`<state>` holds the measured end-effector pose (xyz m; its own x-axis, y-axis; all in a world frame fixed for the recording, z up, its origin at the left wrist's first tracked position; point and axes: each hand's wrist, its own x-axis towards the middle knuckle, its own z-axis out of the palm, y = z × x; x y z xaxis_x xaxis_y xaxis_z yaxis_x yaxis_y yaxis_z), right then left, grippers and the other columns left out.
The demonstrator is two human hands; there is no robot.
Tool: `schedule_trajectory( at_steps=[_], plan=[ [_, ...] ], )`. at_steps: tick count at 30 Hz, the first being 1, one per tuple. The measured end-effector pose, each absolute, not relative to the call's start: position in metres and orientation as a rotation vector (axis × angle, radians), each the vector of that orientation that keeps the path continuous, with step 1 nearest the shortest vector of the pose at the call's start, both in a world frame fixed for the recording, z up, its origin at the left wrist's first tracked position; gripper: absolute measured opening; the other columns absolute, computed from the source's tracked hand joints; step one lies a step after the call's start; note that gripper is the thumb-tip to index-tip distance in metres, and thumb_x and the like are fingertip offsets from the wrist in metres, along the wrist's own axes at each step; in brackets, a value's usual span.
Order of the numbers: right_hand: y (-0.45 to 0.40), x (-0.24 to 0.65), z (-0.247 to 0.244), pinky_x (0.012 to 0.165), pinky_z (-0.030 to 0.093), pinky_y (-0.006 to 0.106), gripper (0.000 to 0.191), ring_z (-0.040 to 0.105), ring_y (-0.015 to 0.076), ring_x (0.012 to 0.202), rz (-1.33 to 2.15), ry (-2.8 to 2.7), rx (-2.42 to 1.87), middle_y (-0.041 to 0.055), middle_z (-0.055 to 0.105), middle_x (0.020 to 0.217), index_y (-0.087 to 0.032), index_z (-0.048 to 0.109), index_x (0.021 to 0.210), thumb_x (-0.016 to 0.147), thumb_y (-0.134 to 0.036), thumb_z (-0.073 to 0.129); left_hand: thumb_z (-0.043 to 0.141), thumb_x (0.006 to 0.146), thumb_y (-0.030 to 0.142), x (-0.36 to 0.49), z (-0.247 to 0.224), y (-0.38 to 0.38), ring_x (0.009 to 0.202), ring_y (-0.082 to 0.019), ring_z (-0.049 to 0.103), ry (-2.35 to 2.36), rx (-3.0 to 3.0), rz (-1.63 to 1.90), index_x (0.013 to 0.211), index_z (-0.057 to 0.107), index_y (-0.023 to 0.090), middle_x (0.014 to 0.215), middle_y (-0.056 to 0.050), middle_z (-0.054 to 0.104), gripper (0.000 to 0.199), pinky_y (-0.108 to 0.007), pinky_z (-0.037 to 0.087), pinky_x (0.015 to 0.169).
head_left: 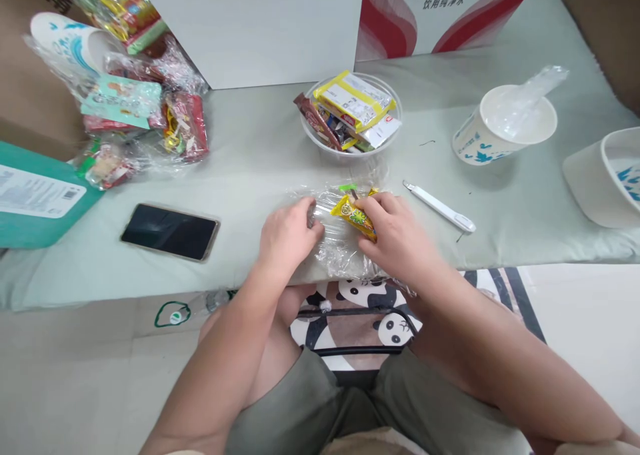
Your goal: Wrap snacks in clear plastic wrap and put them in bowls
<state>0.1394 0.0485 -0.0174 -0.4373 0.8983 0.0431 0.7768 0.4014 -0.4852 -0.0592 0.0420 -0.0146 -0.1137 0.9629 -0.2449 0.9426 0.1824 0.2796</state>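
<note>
Between my hands, clear crinkled plastic film [337, 245] lies near the table's front edge. My left hand [291, 233] is at the film's left side, its thumb and index finger curled together on the plastic. A small yellow snack packet [354, 216] with a green print is in my right hand [393, 227], pinched between thumb and fingers above the film. Just behind the hands stands a clear round tub [345, 156] filled with wrapped snacks, a yellow-edged packet [353, 100] on top. A white box cutter [440, 207] lies to the right of my right hand.
A black phone [170, 231] lies at the left, with a heap of bagged snacks [145, 111] behind it. Paper cups [477, 135] stand at the right, one holding clear plastic. A white box [260, 35] rises at the back; a teal box [45, 198] is far left.
</note>
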Motion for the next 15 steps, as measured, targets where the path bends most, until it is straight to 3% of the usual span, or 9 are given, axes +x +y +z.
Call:
schedule_trajectory(
  at_steps=[6, 11, 15],
  plan=[
    [0.051, 0.149, 0.008, 0.079, 0.053, 0.041, 0.042, 0.065, 0.0279, 0.093, 0.87, -2.137, -1.542, 0.0097, 0.069, 0.105, -0.021, 0.059, 0.118, 0.076, -0.021, 0.057, 0.052, 0.092, 0.03, -0.059, -0.015, 0.042, 0.093, -0.03, 0.074, 2.105, 1.798, 0.041, 0.134, 0.067, 0.024, 0.095, -0.007, 0.079, 0.045, -0.038, 0.054, 0.081],
    [0.039, 0.172, 0.045, 0.063, 0.052, 0.037, 0.034, 0.065, 0.0242, 0.078, 1.174, -1.841, -1.451, 0.0023, 0.065, 0.091, -0.028, 0.058, 0.107, 0.074, -0.029, 0.065, 0.051, 0.091, 0.025, -0.059, -0.012, 0.042, 0.092, -0.029, 0.075, 2.076, 1.808, 0.004, 0.133, 0.065, 0.025, 0.094, -0.007, 0.079, 0.044, -0.039, 0.053, 0.082],
    [0.049, 0.174, 0.073, 0.06, 0.05, 0.039, 0.036, 0.062, 0.0232, 0.072, 0.94, -1.753, -1.435, 0.0006, 0.064, 0.091, -0.034, 0.057, 0.103, 0.069, -0.031, 0.07, 0.05, 0.092, 0.023, -0.061, -0.011, 0.041, 0.095, -0.03, 0.075, 2.048, 1.833, 0.012, 0.131, 0.066, 0.022, 0.097, -0.009, 0.08, 0.042, -0.039, 0.053, 0.085]
  ],
)
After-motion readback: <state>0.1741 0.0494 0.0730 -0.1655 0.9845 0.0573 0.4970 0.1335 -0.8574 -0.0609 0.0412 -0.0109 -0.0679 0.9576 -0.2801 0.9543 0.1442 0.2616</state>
